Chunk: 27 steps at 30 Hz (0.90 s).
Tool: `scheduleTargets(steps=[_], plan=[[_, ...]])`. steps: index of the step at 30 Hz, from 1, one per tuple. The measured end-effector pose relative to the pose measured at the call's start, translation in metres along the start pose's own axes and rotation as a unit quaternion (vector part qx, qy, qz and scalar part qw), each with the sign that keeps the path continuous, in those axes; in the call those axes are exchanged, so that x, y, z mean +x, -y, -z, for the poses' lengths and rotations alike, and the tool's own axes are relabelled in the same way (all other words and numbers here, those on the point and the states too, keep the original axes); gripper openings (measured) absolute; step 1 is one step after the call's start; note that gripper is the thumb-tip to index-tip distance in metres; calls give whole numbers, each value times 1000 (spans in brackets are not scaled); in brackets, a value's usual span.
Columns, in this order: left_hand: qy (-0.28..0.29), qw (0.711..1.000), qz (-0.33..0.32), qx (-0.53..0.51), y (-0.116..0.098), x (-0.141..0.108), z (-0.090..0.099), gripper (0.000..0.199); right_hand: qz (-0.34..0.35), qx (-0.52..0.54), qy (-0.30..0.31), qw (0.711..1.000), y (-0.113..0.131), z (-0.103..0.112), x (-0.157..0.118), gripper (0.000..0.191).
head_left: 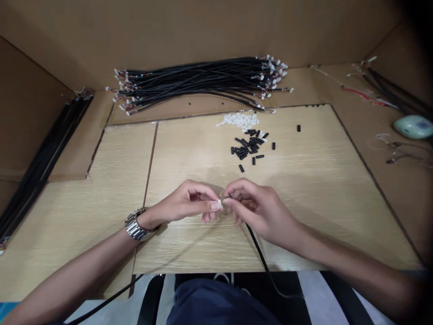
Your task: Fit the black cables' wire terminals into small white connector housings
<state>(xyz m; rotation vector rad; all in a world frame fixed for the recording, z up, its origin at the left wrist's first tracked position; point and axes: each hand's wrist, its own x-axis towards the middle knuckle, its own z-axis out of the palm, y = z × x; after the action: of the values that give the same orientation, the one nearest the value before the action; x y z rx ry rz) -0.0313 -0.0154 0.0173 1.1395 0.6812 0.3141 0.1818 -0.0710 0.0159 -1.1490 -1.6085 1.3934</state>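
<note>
A wooden table (304, 194) held a big bundle of black cables (199, 81) at 12 o'clock. The left hand (182, 203) pinched a tiny white connector (219, 204) at the middle. The right hand (260, 207) gripped a black cable (259, 250) running to 6 o'clock.

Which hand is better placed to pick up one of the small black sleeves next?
Probably the right hand: the pile of small black sleeves lies ahead on its side, while the left hand pinches the small white connector.
</note>
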Motion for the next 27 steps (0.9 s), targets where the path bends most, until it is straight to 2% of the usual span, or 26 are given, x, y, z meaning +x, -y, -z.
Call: scheduleTargets(steps=[3, 5, 8, 16, 20, 23, 27], plan=[[1, 1000, -10, -8, 3, 0, 2, 12, -107, 162, 16, 981, 1, 2, 7, 19], [4, 1000, -19, -12, 7, 1, 3, 11, -150, 190, 40, 969, 1, 5, 10, 25], [10, 999, -28, -14, 12, 1, 3, 10, -178, 187, 73, 963, 1, 7, 14, 29], [12, 999, -26, 17, 11, 0, 2, 13, -151, 212, 36, 965, -5, 1, 14, 29], [11, 999, -42, 17, 12, -1, 3, 21, -140, 223, 31, 964, -6, -2, 14, 28], [-17, 997, -69, 16, 13, -1, 1, 26, -130, 228, 23, 965, -5, -3, 14, 27], [-53, 994, -99, 10, 15, 0, -3, 16, -113, 230, 11, 966, -5, -4, 14, 26]])
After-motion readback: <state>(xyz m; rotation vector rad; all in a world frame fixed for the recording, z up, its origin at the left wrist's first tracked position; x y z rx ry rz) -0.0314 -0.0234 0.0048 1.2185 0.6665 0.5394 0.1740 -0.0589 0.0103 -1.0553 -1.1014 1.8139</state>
